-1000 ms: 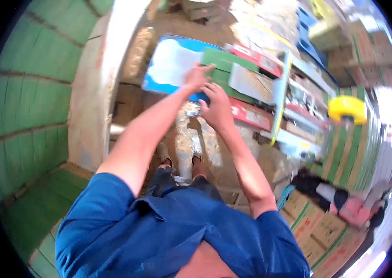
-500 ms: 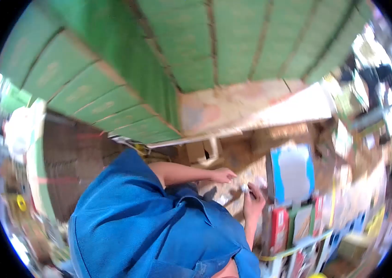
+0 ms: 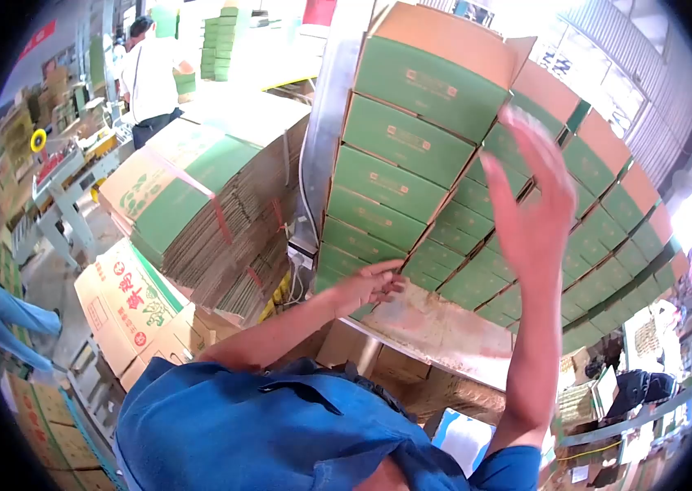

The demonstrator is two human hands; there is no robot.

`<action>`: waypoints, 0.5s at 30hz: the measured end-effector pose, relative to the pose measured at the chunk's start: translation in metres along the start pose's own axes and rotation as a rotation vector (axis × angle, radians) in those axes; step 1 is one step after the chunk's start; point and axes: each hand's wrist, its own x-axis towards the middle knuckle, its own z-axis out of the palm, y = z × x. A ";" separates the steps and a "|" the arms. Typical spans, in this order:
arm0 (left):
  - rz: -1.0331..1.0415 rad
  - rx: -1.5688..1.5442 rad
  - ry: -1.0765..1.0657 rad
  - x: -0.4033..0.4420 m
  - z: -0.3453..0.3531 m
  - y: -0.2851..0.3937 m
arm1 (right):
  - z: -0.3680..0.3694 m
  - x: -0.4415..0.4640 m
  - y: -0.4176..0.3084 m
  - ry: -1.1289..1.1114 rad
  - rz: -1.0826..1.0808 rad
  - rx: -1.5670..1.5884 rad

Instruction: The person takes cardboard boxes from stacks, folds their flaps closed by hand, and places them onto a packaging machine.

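Right hand (image 3: 540, 214) is raised, open and empty, by green boxes (image 3: 387, 190) toward the right, stacked tight likely so they brace each other; left hand (image 3: 360, 290) low near them, half-curled, can't tell if gripping.

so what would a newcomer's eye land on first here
Probably the tall wall of green cardboard boxes with brown flaps, rising centre to right. The raised, open right hand stands out before it, blurred, with the left hand lower, near its base. On the left sits a thick, pink-strapped pile of flattened green-and-brown cardboard.
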 end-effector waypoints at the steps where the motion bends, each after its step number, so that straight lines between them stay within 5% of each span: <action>1: 0.064 -0.033 -0.050 -0.006 0.005 0.013 | 0.011 0.029 -0.004 0.020 -0.060 -0.036; 7: 0.265 -0.072 -0.209 -0.016 0.044 0.090 | 0.064 0.135 0.034 0.030 -0.197 -0.240; 9: 0.261 -0.077 -0.260 -0.008 0.044 0.094 | 0.032 0.146 0.067 0.338 0.030 -0.381; 10: 0.239 -0.159 -0.289 -0.005 0.046 0.092 | 0.023 0.147 0.076 0.325 0.019 -0.415; 12: 0.180 -0.217 -0.344 0.002 0.056 0.093 | 0.016 0.142 0.092 -0.196 0.722 -0.035; 15: 0.128 -0.253 -0.413 0.032 0.078 0.101 | 0.073 0.113 0.137 -0.156 0.513 -0.163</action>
